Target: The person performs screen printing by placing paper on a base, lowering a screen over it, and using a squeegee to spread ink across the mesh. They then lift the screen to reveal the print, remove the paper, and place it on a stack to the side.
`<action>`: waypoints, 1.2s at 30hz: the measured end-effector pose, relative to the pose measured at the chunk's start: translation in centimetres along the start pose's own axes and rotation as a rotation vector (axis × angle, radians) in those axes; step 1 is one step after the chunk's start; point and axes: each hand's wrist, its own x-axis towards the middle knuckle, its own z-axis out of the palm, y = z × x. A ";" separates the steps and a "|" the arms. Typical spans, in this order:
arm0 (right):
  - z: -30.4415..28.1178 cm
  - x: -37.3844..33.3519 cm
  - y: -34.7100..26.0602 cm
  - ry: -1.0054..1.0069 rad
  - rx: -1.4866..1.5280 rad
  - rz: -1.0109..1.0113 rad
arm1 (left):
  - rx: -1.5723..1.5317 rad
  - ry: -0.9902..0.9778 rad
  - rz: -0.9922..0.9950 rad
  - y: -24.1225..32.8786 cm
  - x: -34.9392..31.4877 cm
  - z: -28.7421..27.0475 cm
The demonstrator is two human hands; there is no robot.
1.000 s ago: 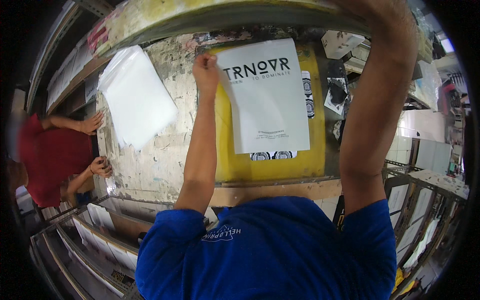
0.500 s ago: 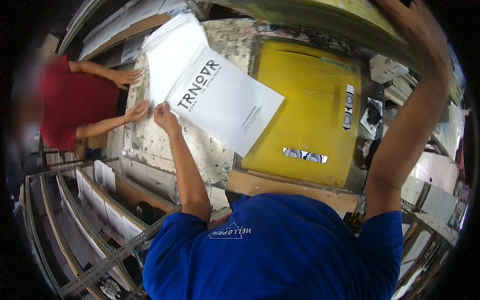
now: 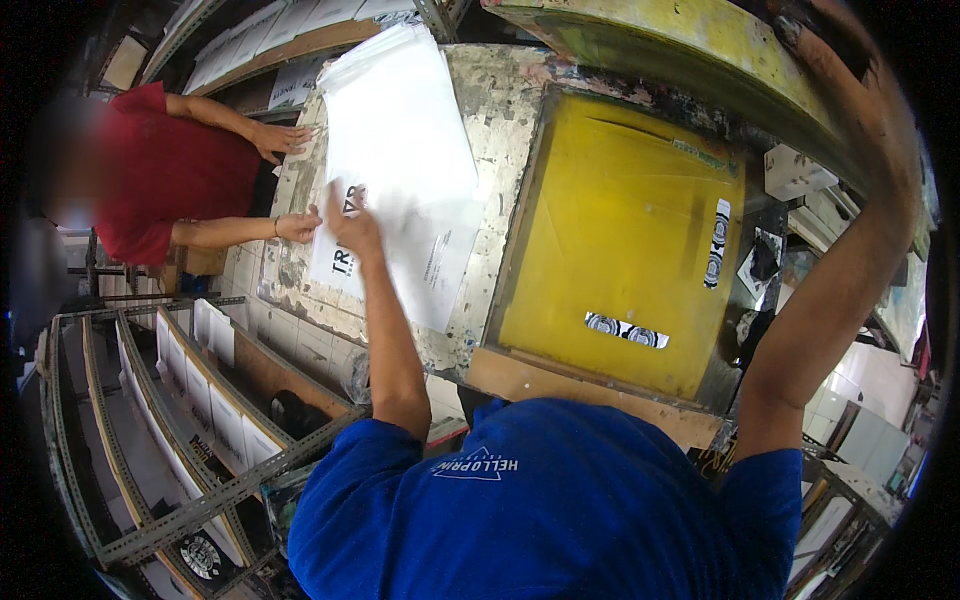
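Note:
My left hand (image 3: 355,225), smeared by motion, is over a printed white sheet (image 3: 440,275), so its grip cannot be made out. That sheet lies at the near end of a pile of white sheets (image 3: 395,110) on a worn, paint-flecked table (image 3: 500,120). A co-worker's hand (image 3: 298,226) reaches the sheet's left edge; their other hand (image 3: 280,140) rests beside the pile. My right hand (image 3: 815,45) is raised at the top right by a raised yellow-stained frame (image 3: 660,50). Its fingers are partly cut off and dark, and what they grip is unclear.
A yellow board (image 3: 620,230) with two black-and-white patterned strips (image 3: 627,330) lies right of the pile. Metal shelving (image 3: 230,470) holds boards at the lower left. A white box (image 3: 795,172) stands beyond the yellow board. The co-worker in a red shirt (image 3: 190,170) stands at the left.
The printed sheet has moved left from over the yellow board's edge onto the table by the pile. My left hand has moved over it; the co-worker's nearer hand now meets its edge.

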 end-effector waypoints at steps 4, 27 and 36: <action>-0.5 0.4 -0.5 -0.012 -0.006 -0.028 | 0.025 -0.405 0.285 6.2 -3.1 7.9; -1.4 1.1 0.6 -0.087 0.056 -0.090 | -0.290 -0.290 -0.308 12.1 -3.1 7.3; -2.1 0.7 0.6 -0.117 -0.036 -0.025 | -0.097 -0.985 0.395 17.9 -11.7 0.0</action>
